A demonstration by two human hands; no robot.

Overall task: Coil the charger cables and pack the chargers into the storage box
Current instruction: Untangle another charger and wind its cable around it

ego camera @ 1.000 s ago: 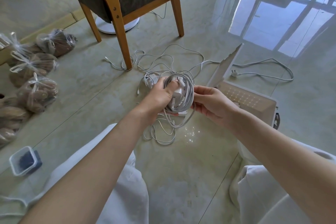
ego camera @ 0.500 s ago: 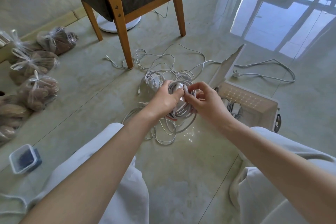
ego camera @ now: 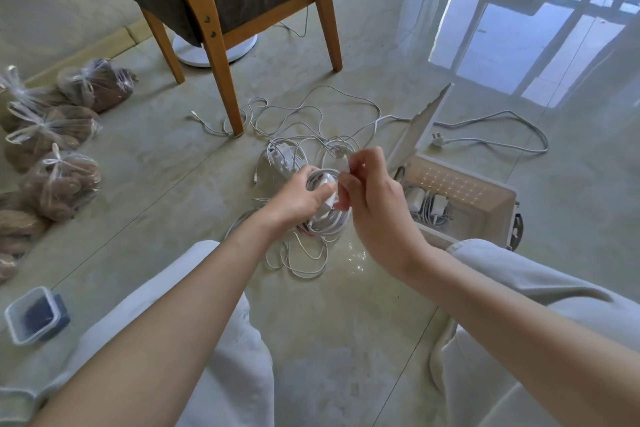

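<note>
Both grips are closed: left grip (ego camera: 300, 196) curls round the coil (ego camera: 328, 224), held above the floor (ego camera: 346, 340) beside the storage box (ego camera: 498, 210); right grip (ego camera: 375, 206) pinches its loose end (ego camera: 343, 161). Slackening either could let the loops spring open.

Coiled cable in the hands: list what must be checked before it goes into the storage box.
1. Grip on coil: left hand grips the coiled cable. Ok.
2. Loose end tucked: right hand pinches the cable end above the coil, not wrapped in. Not ok.
3. Lid open: it stands raised at the storage box. Ok.
4. Room inside: packed chargers lie at its left; the rest is partly hidden. Cannot tell.
5. Coil free of loose cables on the floor: strands overlap beneath it. Cannot tell.
</note>
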